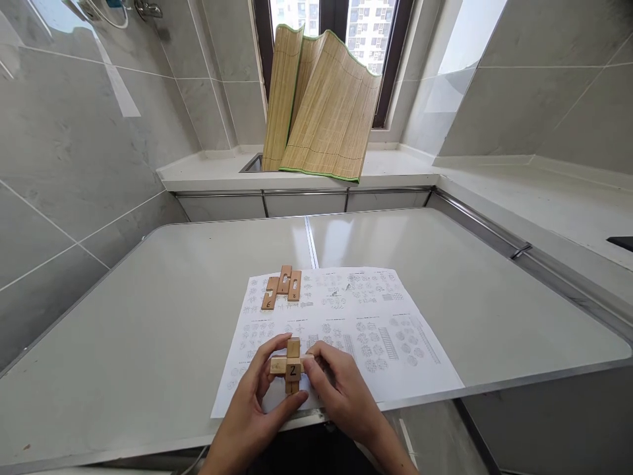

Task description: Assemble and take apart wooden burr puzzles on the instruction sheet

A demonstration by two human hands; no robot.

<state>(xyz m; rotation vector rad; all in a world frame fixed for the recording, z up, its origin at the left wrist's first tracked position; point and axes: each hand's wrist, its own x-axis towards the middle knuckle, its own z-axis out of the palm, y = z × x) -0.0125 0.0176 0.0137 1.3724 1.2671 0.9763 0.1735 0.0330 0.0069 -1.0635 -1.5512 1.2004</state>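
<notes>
A wooden burr puzzle (293, 369) of crossed blocks, one end marked like a "2", is held between both hands above the near part of a printed sheet (425, 386). My left hand (252, 402) curves round its left side, fingers at the top and thumb at the lower edge. My right hand (346, 389) pinches the block that sticks out to the right. On the sheet's far left lie three flat notched wooden pieces: one (270, 295) marked like a "3", a middle one (284, 280) with a slot, and a right one (294, 287) with a number.
The sheet carries rows of small line diagrams and lies on a white table (163, 343) with a seam down its far half. Behind it, a folded bamboo mat (331, 112) leans on a ledge (395, 165) before a window. A metal rail (475, 214) runs along the right side.
</notes>
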